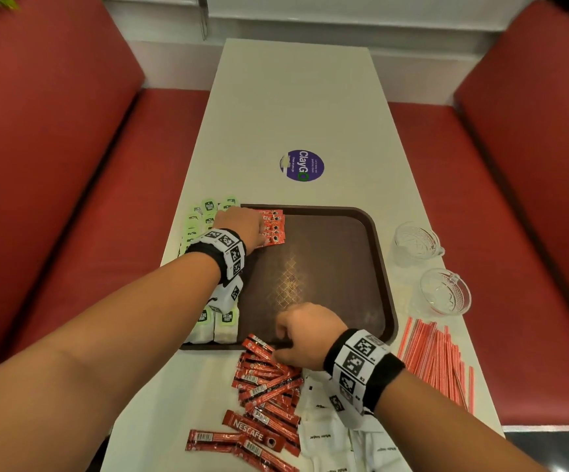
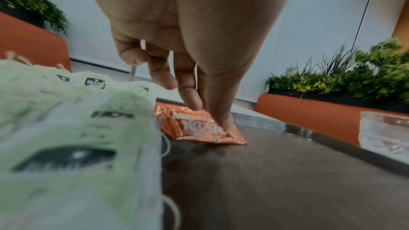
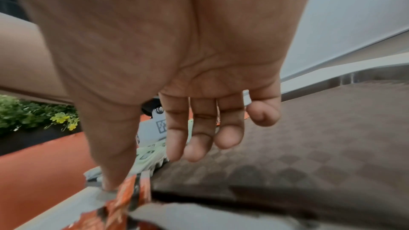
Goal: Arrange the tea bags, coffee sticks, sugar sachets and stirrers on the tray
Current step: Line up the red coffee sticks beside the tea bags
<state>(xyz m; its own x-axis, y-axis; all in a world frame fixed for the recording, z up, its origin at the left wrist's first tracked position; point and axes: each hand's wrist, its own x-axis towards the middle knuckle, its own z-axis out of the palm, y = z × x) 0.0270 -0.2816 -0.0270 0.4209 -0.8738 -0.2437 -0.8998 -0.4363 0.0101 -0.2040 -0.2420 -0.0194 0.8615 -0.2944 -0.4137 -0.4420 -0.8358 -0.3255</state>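
Your left hand (image 1: 238,224) hides one end of the coffee sticks (image 1: 274,229). The head view's bottom edge cuts the sugar sachets (image 1: 327,437). The left wrist view blurs the tea bags (image 2: 66,146).

I log, from my feed:
- tray (image 1: 351,229): dark brown, gold diamond lattice at centre
- coffee sticks (image 1: 269,379): red, white lettering, black barcodes, lower centre
- tea bags (image 1: 204,212): pale green, dark green labels, left
- sugar sachets (image 1: 330,434): white, black print
- stirrers (image 1: 436,362): red-and-white striped, lower right
- counter (image 1: 293,97): cream
- sticker (image 1: 301,165): purple, white and green lettering
- benches (image 1: 72,165): red
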